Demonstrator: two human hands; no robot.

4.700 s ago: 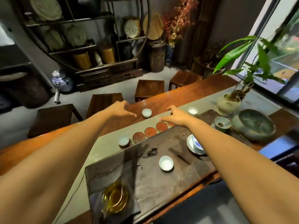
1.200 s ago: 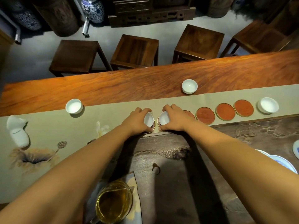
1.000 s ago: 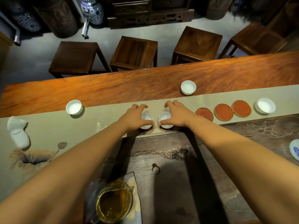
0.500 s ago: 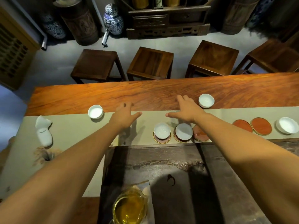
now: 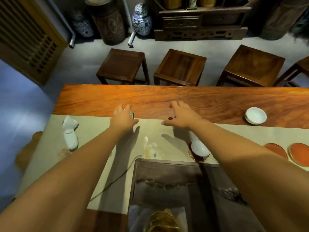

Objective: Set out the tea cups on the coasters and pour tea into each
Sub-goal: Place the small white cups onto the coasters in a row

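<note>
My left hand [image 5: 122, 118] lies over a small white tea cup [image 5: 132, 114] at the far edge of the beige runner [image 5: 93, 131]; only a sliver of the cup's rim shows, so the grip is unclear. My right hand [image 5: 182, 116] hovers open with fingers spread and holds nothing. Behind it, a white cup [image 5: 199, 149] sits on a round red-brown coaster [image 5: 199, 158]. My right forearm hides what is beside it. Two bare coasters [image 5: 275, 150] [image 5: 299, 152] lie at the right. Another white cup [image 5: 255, 115] stands on the bare wood. The glass pitcher of amber tea [image 5: 163, 221] is at the bottom edge.
A dark carved tea tray [image 5: 167, 178] fills the near side. A white ceramic piece [image 5: 70, 133] lies on the runner's left end. The wooden table [image 5: 167, 97] ends at the left. Three wooden stools [image 5: 180, 64] stand beyond its far edge.
Both hands have left the two cups on the coasters and moved left. My left hand has come down over the cup at the runner's far edge. The view shifted left too.
</note>
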